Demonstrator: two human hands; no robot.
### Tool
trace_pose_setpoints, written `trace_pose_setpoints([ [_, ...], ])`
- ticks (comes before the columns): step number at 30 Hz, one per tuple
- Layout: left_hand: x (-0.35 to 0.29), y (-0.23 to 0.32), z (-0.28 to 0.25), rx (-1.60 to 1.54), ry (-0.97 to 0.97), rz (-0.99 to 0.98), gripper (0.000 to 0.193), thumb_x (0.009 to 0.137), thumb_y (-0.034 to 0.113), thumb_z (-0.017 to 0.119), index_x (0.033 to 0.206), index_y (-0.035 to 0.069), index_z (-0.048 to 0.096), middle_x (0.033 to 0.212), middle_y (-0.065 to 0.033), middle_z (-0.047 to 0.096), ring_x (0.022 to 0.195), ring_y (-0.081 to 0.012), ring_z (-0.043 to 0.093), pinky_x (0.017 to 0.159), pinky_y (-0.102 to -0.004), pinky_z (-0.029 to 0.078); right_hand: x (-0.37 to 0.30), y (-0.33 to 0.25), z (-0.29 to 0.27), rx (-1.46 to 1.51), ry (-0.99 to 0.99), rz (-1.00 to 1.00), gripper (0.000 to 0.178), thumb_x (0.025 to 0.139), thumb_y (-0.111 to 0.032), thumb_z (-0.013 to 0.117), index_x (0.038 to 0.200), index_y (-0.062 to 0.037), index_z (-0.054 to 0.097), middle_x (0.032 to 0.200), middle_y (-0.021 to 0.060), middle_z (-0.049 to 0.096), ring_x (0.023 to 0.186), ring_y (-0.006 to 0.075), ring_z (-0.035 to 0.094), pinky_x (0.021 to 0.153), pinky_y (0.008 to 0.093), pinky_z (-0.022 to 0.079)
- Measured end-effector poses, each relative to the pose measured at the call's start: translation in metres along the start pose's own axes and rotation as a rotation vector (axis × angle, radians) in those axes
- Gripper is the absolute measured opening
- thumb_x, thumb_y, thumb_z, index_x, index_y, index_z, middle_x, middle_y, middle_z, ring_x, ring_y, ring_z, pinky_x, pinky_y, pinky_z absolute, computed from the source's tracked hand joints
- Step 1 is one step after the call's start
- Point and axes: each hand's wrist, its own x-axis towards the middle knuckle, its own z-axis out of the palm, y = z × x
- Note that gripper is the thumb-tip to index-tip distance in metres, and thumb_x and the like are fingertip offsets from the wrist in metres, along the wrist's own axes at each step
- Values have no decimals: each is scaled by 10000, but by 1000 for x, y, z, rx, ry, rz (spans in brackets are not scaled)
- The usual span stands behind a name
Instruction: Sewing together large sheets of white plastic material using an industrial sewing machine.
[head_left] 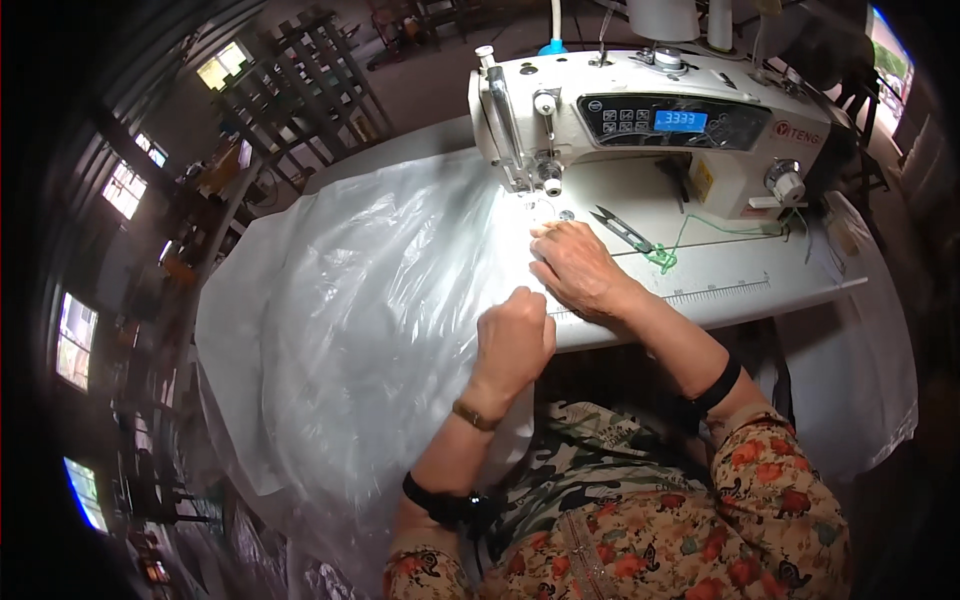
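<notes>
A large, shiny white plastic sheet [370, 300] spreads over the left side of the sewing table and hangs down toward me. My left hand [514, 342] is closed on the sheet's right edge, close to the table's front. Just beyond it, my right hand [582, 266] has its fingers curled down onto the same edge, a little in front of the needle area. Glare there hides the fingertips' exact hold. Above both hands stands the head of a white sewing machine [515, 130], its lamp lighting the spot under the needle.
Thread snips [622, 229] lie on the machine bed right of my right hand, with tangled green thread [662, 258] at their handle end. A ruler scale [710, 292] runs along the table's front. More pale sheeting [850, 370] hangs at the right. Racks [300, 90] stand behind at left.
</notes>
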Motion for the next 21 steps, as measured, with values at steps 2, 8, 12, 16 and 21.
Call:
trace_pose_setpoints([
  [2, 16, -14, 9, 12, 21, -3, 122, 771, 68, 599, 677, -5, 573, 716, -187, 583, 648, -395, 594, 608, -473, 482, 1, 0, 1, 28, 26, -28, 220, 904, -172, 547, 942, 28, 629, 983, 192, 633, 1015, 334, 566, 940, 424, 402],
  [8, 56, -41, 16, -128, 107, -80, 128, 752, 82, 600, 716, -26, 659, 696, -219, 622, 634, -386, 611, 616, -445, 501, 9, -8, -5, 73, -12, 51, 181, 854, -86, 545, 987, 11, 620, 974, 183, 629, 1003, 342, 567, 909, 431, 418],
  [12, 38, -36, -16, -532, -62, -296, 354, 881, 184, 627, 1171, -20, 625, 1051, -232, 670, 955, -323, 668, 826, -385, 513, 5, -1, -2, 111, -9, 101, 221, 844, -58, 541, 1042, 4, 619, 982, 187, 627, 1011, 345, 563, 915, 433, 417],
  [16, -7, -59, -57, 123, 72, -164, 468, 949, 322, 586, 1291, 7, 544, 1166, -198, 653, 1030, -367, 624, 926, -424, 476, 6, -9, -14, 122, -19, 146, 333, 844, -29, 512, 1165, 36, 573, 1033, 233, 607, 1010, 385, 563, 931, 455, 426],
  [21, -60, -157, -59, 367, 40, -249, 601, 976, 453, 516, 1401, 30, 471, 1445, -148, 491, 1379, -314, 395, 1138, -477, 263, -25, -46, -10, 324, 223, 145, 275, 882, 8, 527, 1152, 42, 564, 1061, 228, 610, 965, 397, 609, 847, 423, 499],
])
